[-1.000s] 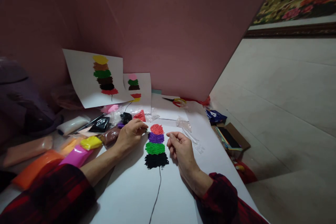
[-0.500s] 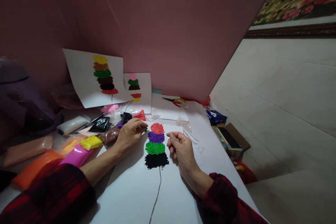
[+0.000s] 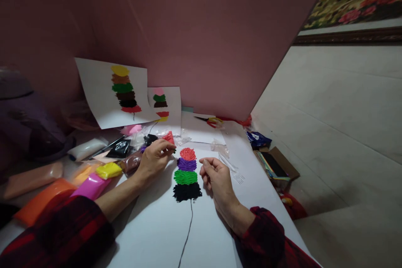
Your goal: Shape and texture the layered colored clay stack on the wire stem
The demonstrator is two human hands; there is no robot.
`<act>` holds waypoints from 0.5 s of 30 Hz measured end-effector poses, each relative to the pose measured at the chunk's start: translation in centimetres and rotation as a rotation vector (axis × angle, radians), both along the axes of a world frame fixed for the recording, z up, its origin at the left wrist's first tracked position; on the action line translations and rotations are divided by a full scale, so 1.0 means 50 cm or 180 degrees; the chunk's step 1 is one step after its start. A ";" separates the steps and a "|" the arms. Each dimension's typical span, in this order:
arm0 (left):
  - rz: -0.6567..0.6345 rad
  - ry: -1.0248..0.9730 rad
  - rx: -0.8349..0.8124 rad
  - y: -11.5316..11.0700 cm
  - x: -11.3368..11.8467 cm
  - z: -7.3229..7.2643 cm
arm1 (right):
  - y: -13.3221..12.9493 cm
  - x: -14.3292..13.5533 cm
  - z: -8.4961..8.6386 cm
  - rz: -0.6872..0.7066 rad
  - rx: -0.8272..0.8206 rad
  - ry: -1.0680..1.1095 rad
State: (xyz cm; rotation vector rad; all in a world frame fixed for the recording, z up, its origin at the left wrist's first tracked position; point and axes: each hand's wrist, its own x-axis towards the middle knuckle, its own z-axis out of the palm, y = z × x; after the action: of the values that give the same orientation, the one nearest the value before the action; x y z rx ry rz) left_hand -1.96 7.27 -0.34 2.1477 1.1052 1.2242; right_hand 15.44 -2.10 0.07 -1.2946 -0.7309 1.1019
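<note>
On a white sheet of paper lies a stack of clay patches: a red patch on top, then a purple patch, a green patch and a black patch, with a thin dark line running down below. My left hand is beside the red patch on the left, its fingertips pinched on a small dark green bit of clay. To the right of the stack, my right hand has curled fingers with thumb and forefinger together; whatever they hold does not show.
Several clay packs, among them a yellow pack and an orange pack, crowd the left. Two finished sheets, including a larger picture, lean at the back. Scissors and a clear plastic fork lie behind and to the right.
My left hand has shifted very slightly, its fingertips rising a little with the dark green bit of clay. My right hand stays in place.
</note>
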 end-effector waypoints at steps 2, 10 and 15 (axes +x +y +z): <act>0.0073 -0.0125 -0.0057 0.005 -0.001 -0.001 | 0.000 0.000 0.000 -0.0007 0.0018 0.0016; 0.0079 0.0087 -0.0136 0.007 -0.005 -0.003 | -0.003 0.000 0.003 0.0013 -0.0048 0.0062; 0.0010 0.1144 0.0050 -0.013 -0.007 0.012 | -0.006 -0.001 0.005 0.0019 -0.0046 0.0095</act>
State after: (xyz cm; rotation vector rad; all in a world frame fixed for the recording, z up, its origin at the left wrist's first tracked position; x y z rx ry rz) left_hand -2.30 6.62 0.24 2.4416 1.2418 0.8680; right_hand 15.39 -2.43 0.34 -1.2863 -0.7060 1.1311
